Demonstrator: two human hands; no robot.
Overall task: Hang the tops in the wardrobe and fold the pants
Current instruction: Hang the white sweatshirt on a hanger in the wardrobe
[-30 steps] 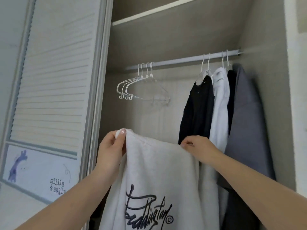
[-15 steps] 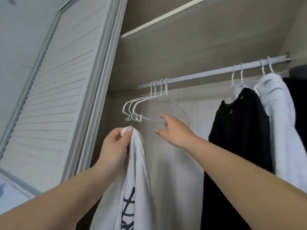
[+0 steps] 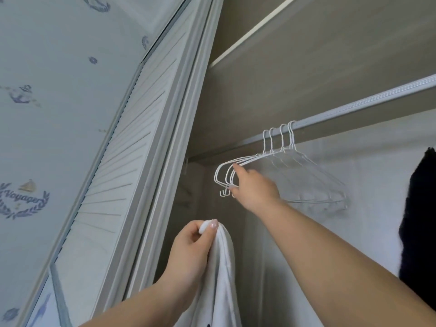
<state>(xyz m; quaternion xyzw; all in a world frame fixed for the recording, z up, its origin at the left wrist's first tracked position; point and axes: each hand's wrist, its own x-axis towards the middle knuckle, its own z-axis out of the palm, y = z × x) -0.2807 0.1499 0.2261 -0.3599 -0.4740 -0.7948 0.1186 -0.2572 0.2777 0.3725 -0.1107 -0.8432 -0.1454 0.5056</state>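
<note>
Your right hand [image 3: 253,187] is raised to the near end of the bunch of white wire hangers [image 3: 278,175], with the forefinger against the upper wire and the thumb at the lower bend, so the fingers close narrowly about the wire; whether they hold one hanger or several cannot be told from this view. The hand meets the hangers at the shoulder end because that end faces you, while the hooks sit over the rail [image 3: 342,112] farther in. Your left hand [image 3: 193,246] pinches a gathered fold of the white top [image 3: 224,279] between thumb and curled fingers, held high and to the left of the hangers. Holding it by one bunched point lets the fabric hang straight down and keeps it clear of the right arm's reach. The top is therefore not yet on a hanger; it hangs from your left hand, below and just in front of the rail. A dark garment [image 3: 417,220] already hangs at the right edge, well apart from the empty hangers. The wardrobe door [image 3: 132,161], slatted, stands open at the left. The step in hand is judged to be selecting one hanger; separate it from its neighbours before lifting, since the wires lie close together and may come off the rail as a group.
</note>
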